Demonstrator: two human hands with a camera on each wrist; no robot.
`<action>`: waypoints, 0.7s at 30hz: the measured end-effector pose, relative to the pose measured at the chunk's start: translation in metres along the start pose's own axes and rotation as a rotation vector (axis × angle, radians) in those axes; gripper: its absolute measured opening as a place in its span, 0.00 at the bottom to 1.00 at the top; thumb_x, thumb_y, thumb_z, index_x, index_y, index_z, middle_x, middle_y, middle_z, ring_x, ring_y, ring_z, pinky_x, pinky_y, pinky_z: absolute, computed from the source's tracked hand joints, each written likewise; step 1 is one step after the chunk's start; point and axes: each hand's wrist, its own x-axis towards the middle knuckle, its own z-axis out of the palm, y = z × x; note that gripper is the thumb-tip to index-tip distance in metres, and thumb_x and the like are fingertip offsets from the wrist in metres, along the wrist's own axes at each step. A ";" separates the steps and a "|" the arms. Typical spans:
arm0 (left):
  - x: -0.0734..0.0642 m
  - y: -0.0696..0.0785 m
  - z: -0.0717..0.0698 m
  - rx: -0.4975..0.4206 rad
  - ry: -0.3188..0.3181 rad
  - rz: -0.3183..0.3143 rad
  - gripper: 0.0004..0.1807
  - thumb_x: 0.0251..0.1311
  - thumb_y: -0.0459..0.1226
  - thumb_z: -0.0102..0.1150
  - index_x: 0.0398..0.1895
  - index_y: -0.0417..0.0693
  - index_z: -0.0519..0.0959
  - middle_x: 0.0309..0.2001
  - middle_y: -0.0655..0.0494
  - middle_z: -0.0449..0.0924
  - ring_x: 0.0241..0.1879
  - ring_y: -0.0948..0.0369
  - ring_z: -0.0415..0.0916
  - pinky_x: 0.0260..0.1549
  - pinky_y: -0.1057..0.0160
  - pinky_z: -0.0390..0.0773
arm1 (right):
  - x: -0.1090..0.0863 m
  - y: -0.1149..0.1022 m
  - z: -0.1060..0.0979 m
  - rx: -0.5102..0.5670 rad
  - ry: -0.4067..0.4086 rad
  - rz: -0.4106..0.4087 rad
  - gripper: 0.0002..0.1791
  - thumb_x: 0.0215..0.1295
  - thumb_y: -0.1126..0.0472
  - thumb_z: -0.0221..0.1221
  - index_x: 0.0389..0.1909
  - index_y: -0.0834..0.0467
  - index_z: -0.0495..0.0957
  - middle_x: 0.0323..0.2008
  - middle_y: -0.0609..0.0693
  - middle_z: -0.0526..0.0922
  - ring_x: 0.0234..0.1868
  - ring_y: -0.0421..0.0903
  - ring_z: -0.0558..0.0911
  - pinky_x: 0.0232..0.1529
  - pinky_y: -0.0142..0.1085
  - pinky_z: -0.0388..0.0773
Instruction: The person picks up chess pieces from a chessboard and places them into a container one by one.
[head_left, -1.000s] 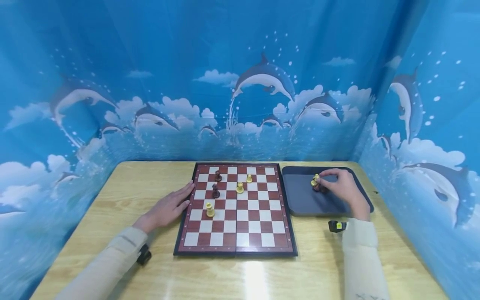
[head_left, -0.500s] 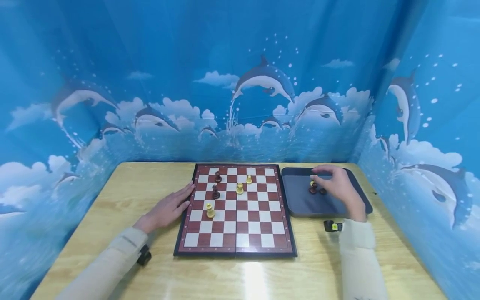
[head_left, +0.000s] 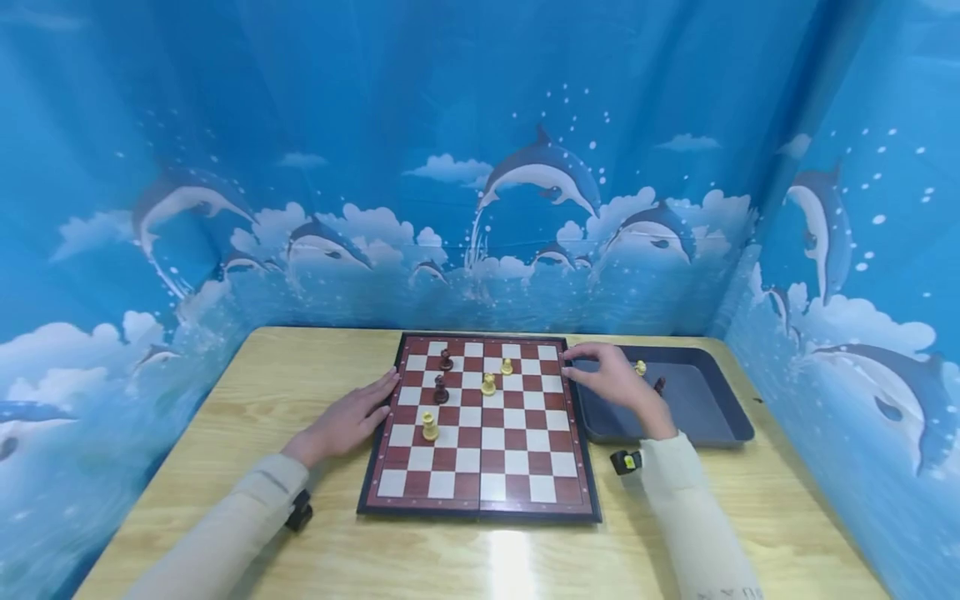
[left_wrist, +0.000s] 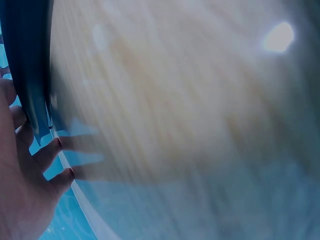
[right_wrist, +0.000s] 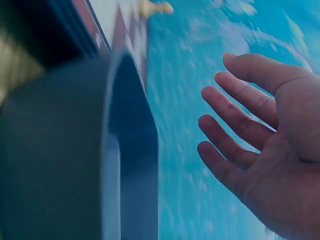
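Note:
My left hand (head_left: 347, 423) lies with its fingers along the left edge of the chessboard (head_left: 516, 461). In the left wrist view the fingers of my left hand (left_wrist: 25, 175) reach the board's dark side. My right hand (head_left: 611, 382) hovers over the left part of the grey tray (head_left: 701, 408), fingertips near the board's right edge. The right wrist view shows my right hand (right_wrist: 270, 120) with fingers spread apart and nothing held. On the board stand two dark chess pieces (head_left: 441, 389) and three yellow chess pieces (head_left: 430, 426), all upright.
In the tray, partly behind my right hand, are a yellow chess piece (head_left: 640, 367) and a dark chess piece (head_left: 660, 384). Behind the wooden table (head_left: 315, 550) hangs a blue dolphin curtain (head_left: 420, 167), with another stretch along the right side.
My right hand has let go of the pieces in the tray and moved left to the board's right edge. My left hand stays at the board. The head view has shifted slightly.

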 end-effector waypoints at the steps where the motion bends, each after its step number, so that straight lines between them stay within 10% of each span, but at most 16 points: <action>1: 0.000 0.000 0.000 0.000 0.005 -0.005 0.32 0.81 0.46 0.39 0.81 0.43 0.51 0.82 0.46 0.46 0.77 0.41 0.53 0.74 0.35 0.55 | 0.006 -0.003 0.004 0.002 -0.029 -0.016 0.18 0.71 0.61 0.63 0.57 0.64 0.82 0.55 0.63 0.83 0.58 0.64 0.79 0.59 0.62 0.77; 6: -0.001 -0.001 0.001 -0.001 0.003 -0.005 0.32 0.81 0.45 0.39 0.81 0.43 0.51 0.81 0.45 0.46 0.77 0.40 0.53 0.74 0.35 0.55 | 0.031 -0.011 0.025 0.013 -0.143 -0.043 0.16 0.72 0.62 0.62 0.56 0.63 0.83 0.45 0.63 0.84 0.39 0.62 0.80 0.41 0.54 0.81; 11: 0.000 -0.001 0.003 -0.010 0.004 0.011 0.32 0.81 0.45 0.40 0.81 0.44 0.51 0.82 0.46 0.46 0.77 0.40 0.53 0.74 0.35 0.55 | 0.048 -0.012 0.039 0.018 -0.180 -0.051 0.14 0.72 0.63 0.61 0.54 0.61 0.84 0.55 0.58 0.84 0.57 0.56 0.81 0.57 0.52 0.82; 21: 0.000 -0.001 0.002 -0.009 0.006 -0.006 0.32 0.81 0.46 0.39 0.81 0.45 0.51 0.82 0.46 0.46 0.78 0.41 0.53 0.74 0.35 0.54 | 0.068 -0.020 0.052 -0.011 -0.223 -0.025 0.13 0.70 0.62 0.63 0.53 0.58 0.85 0.54 0.55 0.84 0.59 0.55 0.81 0.61 0.52 0.80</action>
